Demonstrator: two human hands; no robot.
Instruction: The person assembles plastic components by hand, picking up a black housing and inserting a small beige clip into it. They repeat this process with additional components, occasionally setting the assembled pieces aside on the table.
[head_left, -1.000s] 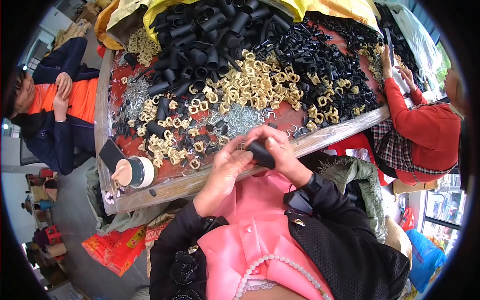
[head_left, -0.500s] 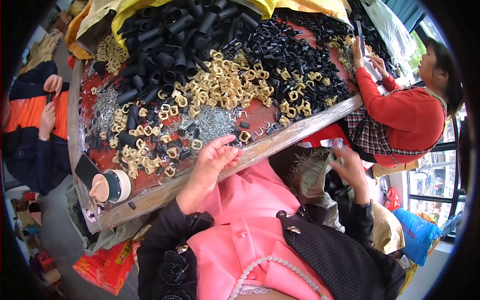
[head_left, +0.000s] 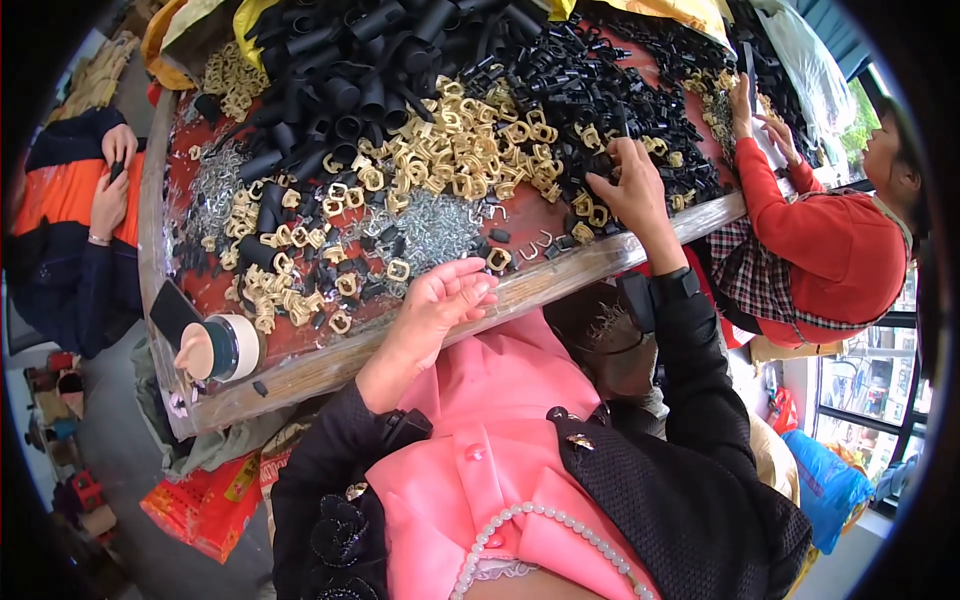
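Observation:
My right hand (head_left: pixel 637 195) reaches over the table to the edge of a heap of small black plastic parts (head_left: pixel 560 85). Its thumb and fingers are apart, and no part shows clearly held between them. A few gold-coloured ring-shaped clips (head_left: pixel 592 210) lie beside its thumb. My left hand (head_left: pixel 440 308) hovers palm up above the table's wooden front edge, fingers loosely bent, with nothing visible in it. Close to its fingertips are a single gold clip (head_left: pixel 498 259) and a pile of small silver metal pieces (head_left: pixel 435 228). Farther back sits a larger heap of gold clips (head_left: pixel 470 150).
Black tubes (head_left: pixel 345 95) are heaped at the back left. A jar (head_left: pixel 232 347) and a dark phone (head_left: pixel 174 312) lie at the near left corner. A wooden rim (head_left: pixel 290 385) borders the red table. Co-workers in red (head_left: pixel 840 245) and in dark clothes (head_left: pixel 75 220) sit at either side.
My right hand has moved from beside my lap up and forward onto the table's black parts. My left hand stays near the table edge, slightly turned. The view has shifted a little.

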